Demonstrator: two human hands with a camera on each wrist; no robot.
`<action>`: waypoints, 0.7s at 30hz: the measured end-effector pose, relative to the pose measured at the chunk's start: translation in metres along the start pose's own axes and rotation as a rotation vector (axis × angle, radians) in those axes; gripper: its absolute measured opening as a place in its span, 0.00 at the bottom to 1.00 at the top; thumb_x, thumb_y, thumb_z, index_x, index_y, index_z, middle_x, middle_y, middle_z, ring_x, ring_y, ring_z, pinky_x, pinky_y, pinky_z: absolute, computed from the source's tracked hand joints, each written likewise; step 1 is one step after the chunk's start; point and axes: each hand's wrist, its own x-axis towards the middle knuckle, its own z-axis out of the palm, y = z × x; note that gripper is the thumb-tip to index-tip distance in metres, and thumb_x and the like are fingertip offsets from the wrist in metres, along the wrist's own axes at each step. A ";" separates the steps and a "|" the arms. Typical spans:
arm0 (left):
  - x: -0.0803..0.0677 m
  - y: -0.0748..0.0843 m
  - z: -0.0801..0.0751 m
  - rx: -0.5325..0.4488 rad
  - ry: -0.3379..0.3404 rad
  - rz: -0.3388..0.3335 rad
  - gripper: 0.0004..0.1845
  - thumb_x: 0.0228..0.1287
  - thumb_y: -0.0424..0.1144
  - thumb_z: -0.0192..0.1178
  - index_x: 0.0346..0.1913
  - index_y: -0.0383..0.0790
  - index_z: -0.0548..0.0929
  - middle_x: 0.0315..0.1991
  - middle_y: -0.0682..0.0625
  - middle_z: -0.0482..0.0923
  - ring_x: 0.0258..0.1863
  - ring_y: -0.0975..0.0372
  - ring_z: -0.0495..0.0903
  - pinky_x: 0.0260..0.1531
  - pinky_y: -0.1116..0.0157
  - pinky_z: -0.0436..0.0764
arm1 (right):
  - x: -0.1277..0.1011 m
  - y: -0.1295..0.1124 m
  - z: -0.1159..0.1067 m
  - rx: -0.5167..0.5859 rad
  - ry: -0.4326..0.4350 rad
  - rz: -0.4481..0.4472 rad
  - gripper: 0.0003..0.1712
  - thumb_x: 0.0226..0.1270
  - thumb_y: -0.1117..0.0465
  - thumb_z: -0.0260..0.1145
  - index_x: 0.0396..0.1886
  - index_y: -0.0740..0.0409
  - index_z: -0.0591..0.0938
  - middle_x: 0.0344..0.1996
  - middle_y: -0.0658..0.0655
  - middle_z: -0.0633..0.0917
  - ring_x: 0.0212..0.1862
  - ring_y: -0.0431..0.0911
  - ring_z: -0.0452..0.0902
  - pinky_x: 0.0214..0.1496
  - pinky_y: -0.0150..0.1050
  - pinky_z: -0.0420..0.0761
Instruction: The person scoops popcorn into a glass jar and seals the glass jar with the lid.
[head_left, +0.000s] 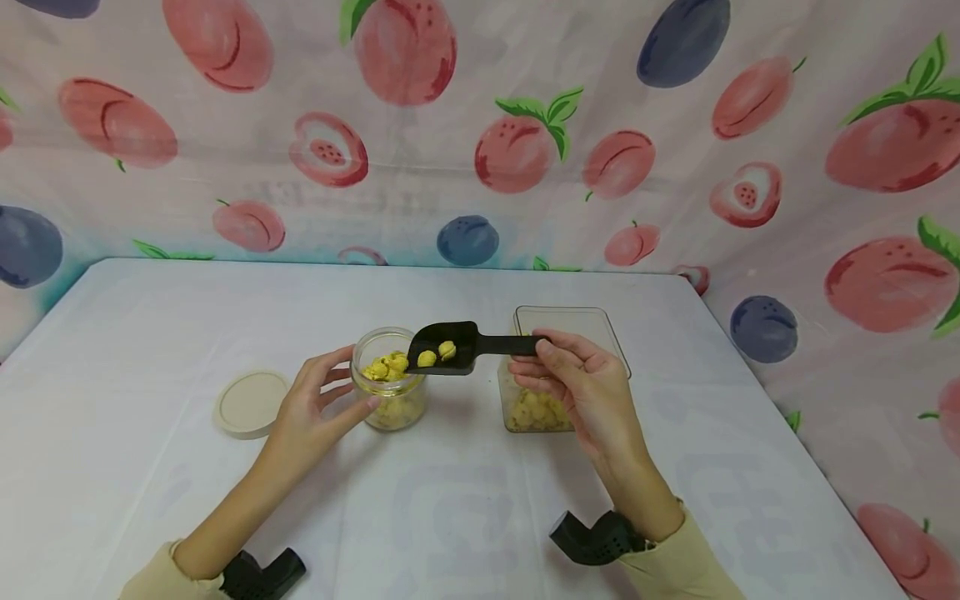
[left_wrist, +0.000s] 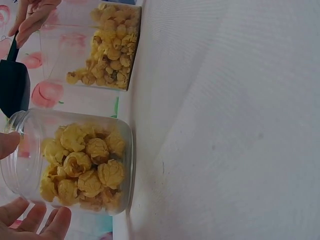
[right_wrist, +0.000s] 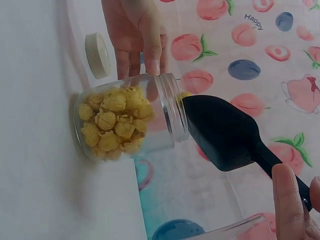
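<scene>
White cloth covers the table [head_left: 150, 467], w/ fruit-print fabric [head_left: 420, 167] hung behind as a backdrop. Square clear container [head_left: 558, 392] sits right of centre, lid off, partly full of yellow popcorn-like pieces [head_left: 536, 410], so it's open for dipping into. Just left of it stands a round glass jar [head_left: 390, 379], also lidless, filled most of the way w/ the same pieces. Left hand [head_left: 311, 404] curls around the jar's side, thumb & fingers gripping the glass, prob. to steady it. Right hand [head_left: 577, 379] pinches the handle of a black scoop [head_left: 450, 346], held roughly level w/ its bowl just over the jar's rim, so the few pieces in it sit above the mouth. Beige lid [head_left: 250, 403] lies flat to the left, well apart from the jar, out of the way.
</scene>
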 end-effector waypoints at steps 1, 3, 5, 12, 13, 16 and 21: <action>0.000 0.000 0.000 0.000 0.000 -0.001 0.33 0.55 0.34 0.66 0.64 0.38 0.66 0.59 0.44 0.64 0.55 0.56 0.69 0.50 0.86 0.70 | 0.000 0.000 0.000 -0.011 0.005 -0.001 0.14 0.65 0.67 0.60 0.49 0.67 0.76 0.29 0.55 0.88 0.32 0.46 0.86 0.40 0.40 0.85; 0.000 0.000 0.000 -0.002 0.000 -0.002 0.33 0.56 0.34 0.66 0.64 0.38 0.66 0.59 0.44 0.64 0.55 0.56 0.69 0.50 0.86 0.70 | -0.001 -0.001 0.001 -0.036 0.015 -0.003 0.15 0.65 0.66 0.60 0.50 0.68 0.75 0.29 0.54 0.88 0.32 0.46 0.86 0.40 0.40 0.85; 0.000 0.000 0.000 -0.006 -0.002 -0.004 0.33 0.56 0.34 0.66 0.64 0.38 0.66 0.60 0.44 0.63 0.56 0.56 0.69 0.50 0.86 0.70 | -0.002 -0.002 0.002 -0.070 0.030 -0.008 0.17 0.65 0.65 0.61 0.51 0.68 0.75 0.29 0.54 0.88 0.31 0.45 0.86 0.39 0.40 0.85; 0.000 -0.001 0.000 -0.008 -0.001 0.005 0.33 0.56 0.34 0.66 0.64 0.38 0.66 0.60 0.44 0.64 0.56 0.56 0.69 0.50 0.86 0.70 | -0.006 -0.004 0.006 -0.231 0.104 -0.058 0.18 0.63 0.60 0.63 0.50 0.64 0.77 0.29 0.49 0.88 0.28 0.43 0.85 0.31 0.40 0.86; 0.000 -0.001 0.000 -0.009 -0.001 0.006 0.33 0.56 0.34 0.66 0.64 0.38 0.66 0.60 0.44 0.64 0.56 0.55 0.69 0.50 0.86 0.70 | -0.006 -0.004 0.007 -0.247 0.110 -0.068 0.18 0.63 0.59 0.64 0.50 0.64 0.78 0.29 0.49 0.88 0.28 0.43 0.84 0.31 0.40 0.86; 0.000 -0.001 0.000 -0.013 -0.003 0.004 0.33 0.56 0.34 0.66 0.65 0.39 0.66 0.60 0.44 0.64 0.56 0.56 0.69 0.50 0.86 0.70 | -0.008 -0.005 0.009 -0.273 0.118 -0.102 0.17 0.63 0.59 0.64 0.49 0.64 0.78 0.29 0.49 0.88 0.27 0.44 0.84 0.30 0.41 0.85; 0.000 -0.001 -0.001 -0.015 -0.003 0.003 0.33 0.56 0.34 0.66 0.65 0.39 0.66 0.59 0.44 0.64 0.56 0.56 0.69 0.50 0.86 0.70 | -0.009 -0.005 0.010 -0.317 0.123 -0.146 0.16 0.62 0.60 0.64 0.47 0.63 0.79 0.29 0.48 0.88 0.26 0.44 0.84 0.29 0.42 0.85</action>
